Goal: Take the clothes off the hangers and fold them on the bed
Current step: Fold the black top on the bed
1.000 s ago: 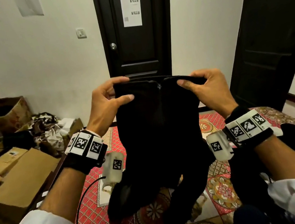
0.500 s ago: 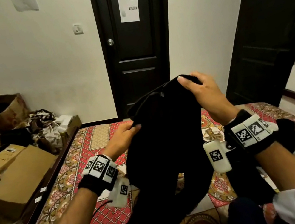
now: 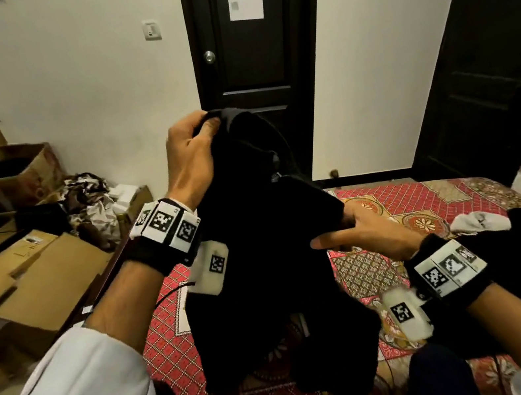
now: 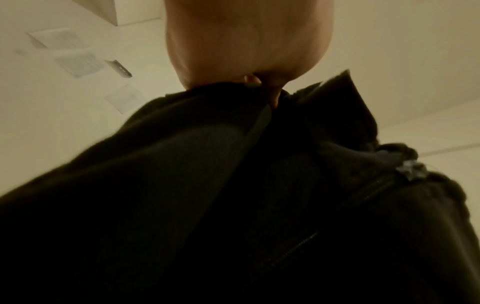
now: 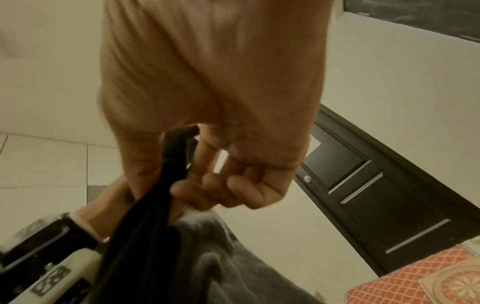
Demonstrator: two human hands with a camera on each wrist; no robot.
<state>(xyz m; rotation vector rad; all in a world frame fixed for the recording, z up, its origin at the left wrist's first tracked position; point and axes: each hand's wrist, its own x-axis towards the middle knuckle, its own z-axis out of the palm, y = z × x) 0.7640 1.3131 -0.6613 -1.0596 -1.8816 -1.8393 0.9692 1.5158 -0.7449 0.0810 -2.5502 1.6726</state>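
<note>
One black garment [image 3: 257,267] hangs in the air over the bed [image 3: 427,202], held by two hands. Its exact kind cannot be told: the cloth is near featureless in the head view, though the left wrist view shows a zip line and a small metal pull [image 4: 411,171] (blurred). Its lower end bunches down toward the patterned red bedcover; whether it touches is unclear. No hanger can be made out in it.

The left hand [image 3: 190,161] is raised at the top, fingers curled, thumb and fingertips pinching the upper edge. The right hand [image 3: 362,231] sits lower and to the right, thumb extended along the cloth; the right wrist view shows its fingers [image 5: 221,189] curled and pressed together around a dark fold.

Against the frame half a second back: the heights have swapped. Then the right hand held the top and the left was low; now the left holds the top and the right has dropped to mid-garment.

On the bed to the right lies a heap of dark and white clothes [image 3: 502,234], partly cut off; the count is not readable. Cardboard boxes [image 3: 39,271] lie left of the bed, several, overlapping. Two dark doors [image 3: 260,68] show.
</note>
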